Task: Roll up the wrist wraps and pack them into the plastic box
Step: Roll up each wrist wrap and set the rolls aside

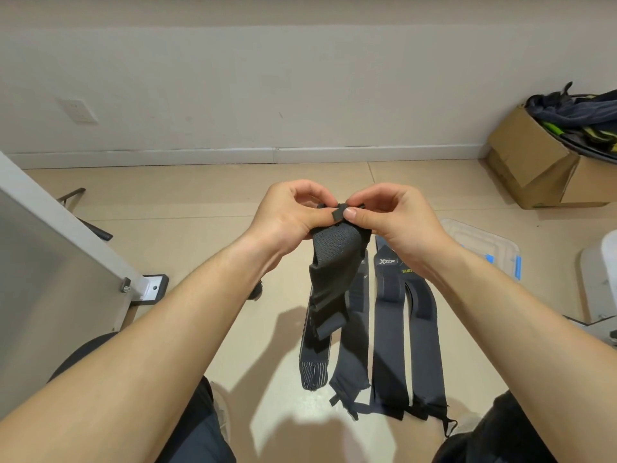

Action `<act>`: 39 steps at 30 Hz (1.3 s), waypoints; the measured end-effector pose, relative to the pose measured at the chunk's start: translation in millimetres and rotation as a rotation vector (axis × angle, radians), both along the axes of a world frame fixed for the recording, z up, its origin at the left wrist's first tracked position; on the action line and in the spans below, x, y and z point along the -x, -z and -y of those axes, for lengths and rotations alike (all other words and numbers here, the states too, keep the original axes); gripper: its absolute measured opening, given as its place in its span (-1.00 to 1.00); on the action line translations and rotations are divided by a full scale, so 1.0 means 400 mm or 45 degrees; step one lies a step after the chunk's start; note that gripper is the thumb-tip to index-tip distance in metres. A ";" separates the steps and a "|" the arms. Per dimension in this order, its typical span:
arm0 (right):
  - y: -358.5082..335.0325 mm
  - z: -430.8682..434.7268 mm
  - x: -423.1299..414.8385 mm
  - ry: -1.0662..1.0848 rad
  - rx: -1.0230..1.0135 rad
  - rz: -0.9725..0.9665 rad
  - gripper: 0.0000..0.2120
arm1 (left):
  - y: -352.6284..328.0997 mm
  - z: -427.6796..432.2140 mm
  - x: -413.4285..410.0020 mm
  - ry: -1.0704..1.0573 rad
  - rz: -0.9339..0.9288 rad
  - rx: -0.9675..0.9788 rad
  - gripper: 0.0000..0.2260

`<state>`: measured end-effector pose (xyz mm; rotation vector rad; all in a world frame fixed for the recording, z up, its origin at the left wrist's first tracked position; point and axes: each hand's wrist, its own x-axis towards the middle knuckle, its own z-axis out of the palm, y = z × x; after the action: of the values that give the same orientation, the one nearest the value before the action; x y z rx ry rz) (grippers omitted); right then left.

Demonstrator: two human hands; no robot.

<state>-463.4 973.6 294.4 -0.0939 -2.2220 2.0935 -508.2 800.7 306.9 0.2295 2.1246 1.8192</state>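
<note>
On a pale tiled floor beside a white wall, a seated person begins rolling a wrist wrap. The left hand (293, 213) and right hand (395, 218) meet at chest height, the thumb and curled fingers of each pinching the top edge of one black wrap (330, 272). A short fold of fabric is turned over between the two thumbs, which looks like the first turn of the roll.

From that pinch the wrap hangs straight down. Its long axis is vertical, and its loose tail and fastening tab dangle just above the floor, so any roll has to travel downward from the fingers.

Four more wraps appear to lie flat below, side by side, their lengths running away from the knees: a striped-end wrap (314, 369), a dark grey wrap (352, 359) and two logo wraps (389, 329). That makes five in all, none yet rolled.

The single clear plastic box (480, 237), with blue clips, sits on the floor to the right, partly hidden behind the right wrist and apart from the laid-out wraps. The right hand is the nearer one. Whether its lid is on cannot be told. One cardboard box (531, 162) of gear stands in the far right corner.
</note>
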 end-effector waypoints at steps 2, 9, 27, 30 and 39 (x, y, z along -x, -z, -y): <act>-0.001 -0.005 0.000 -0.004 0.018 0.044 -0.81 | -0.004 0.005 0.003 0.040 -0.002 -0.009 -0.85; -0.006 -0.012 -0.003 0.060 0.078 0.124 -0.64 | -0.010 0.010 -0.002 0.135 -0.013 -0.091 -0.95; -0.007 -0.009 0.014 -0.022 0.310 0.045 -0.74 | 0.023 -0.003 0.006 0.019 -0.229 0.010 -0.89; -0.010 -0.014 0.017 -0.105 0.494 0.158 -0.73 | 0.021 -0.001 0.004 0.023 -0.260 -0.042 -0.86; -0.009 -0.017 0.006 -0.248 -0.042 0.195 -0.83 | 0.032 -0.001 0.001 0.039 -0.237 0.002 -0.82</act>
<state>-465.9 980.5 297.9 -0.0376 -2.4438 2.2148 -508.4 801.0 294.2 0.4440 2.2318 1.8430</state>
